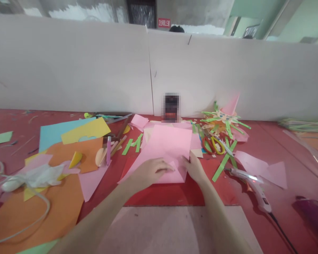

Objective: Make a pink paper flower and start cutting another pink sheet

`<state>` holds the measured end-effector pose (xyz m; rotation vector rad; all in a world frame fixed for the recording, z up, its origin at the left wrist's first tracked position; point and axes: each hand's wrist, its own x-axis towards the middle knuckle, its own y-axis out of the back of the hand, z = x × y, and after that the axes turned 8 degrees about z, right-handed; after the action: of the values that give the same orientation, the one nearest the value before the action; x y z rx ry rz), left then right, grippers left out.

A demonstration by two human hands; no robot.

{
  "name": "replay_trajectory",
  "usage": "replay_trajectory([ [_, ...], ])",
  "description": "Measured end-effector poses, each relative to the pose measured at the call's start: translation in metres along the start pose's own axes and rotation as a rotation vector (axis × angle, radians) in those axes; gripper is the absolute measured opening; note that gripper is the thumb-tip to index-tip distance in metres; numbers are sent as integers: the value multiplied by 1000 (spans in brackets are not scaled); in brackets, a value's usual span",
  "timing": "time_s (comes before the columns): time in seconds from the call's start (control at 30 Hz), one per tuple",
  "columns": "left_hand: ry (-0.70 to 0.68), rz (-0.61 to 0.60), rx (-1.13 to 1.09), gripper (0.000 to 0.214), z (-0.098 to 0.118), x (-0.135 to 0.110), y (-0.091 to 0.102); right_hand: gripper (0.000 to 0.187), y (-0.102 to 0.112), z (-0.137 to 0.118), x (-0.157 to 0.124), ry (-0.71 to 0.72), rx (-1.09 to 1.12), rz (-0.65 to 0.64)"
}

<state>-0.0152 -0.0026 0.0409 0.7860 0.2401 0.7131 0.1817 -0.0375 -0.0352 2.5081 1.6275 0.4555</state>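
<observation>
A sheet of pink paper (169,141) lies in front of me on a red surface, its far part raised or folded; I cannot tell which. My right hand (195,166) pinches the sheet's right edge between thumb and fingers. Across the lower middle of the same sheet rests my left hand (151,173), its fingers stretched to the right and slightly bent. Beside the right hand are scissors with red and yellow handles (217,145) and green paper strips (224,162). Under the pink sheet shows a red sheet (161,195).
A glue gun (254,181) with a lit spot lies at right, its cord running forward. Behind it stands a paper craft with a pink cone (231,106). Orange paper (50,208), blue paper (50,135) and a white cable (46,203) spread at left. A white partition (95,67) closes the back.
</observation>
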Motion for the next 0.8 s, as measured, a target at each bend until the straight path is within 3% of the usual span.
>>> replay_trajectory([
  [0.17,29,-255,-220,38,0,19,23,34,1,2,3,14,-32,31],
  [0.27,5,-344,-268,41,-7,26,32,33,1,3,4,4,-27,19],
  [0.37,1,-294,-237,37,-17,28,35,32,1,3,4,-27,-29,17],
  [0.67,-137,28,-80,43,-29,30,37,31,1,6,3,-70,75,-25],
  [0.8,-96,6,-92,34,-29,26,42,30,2,9,3,-65,114,2],
])
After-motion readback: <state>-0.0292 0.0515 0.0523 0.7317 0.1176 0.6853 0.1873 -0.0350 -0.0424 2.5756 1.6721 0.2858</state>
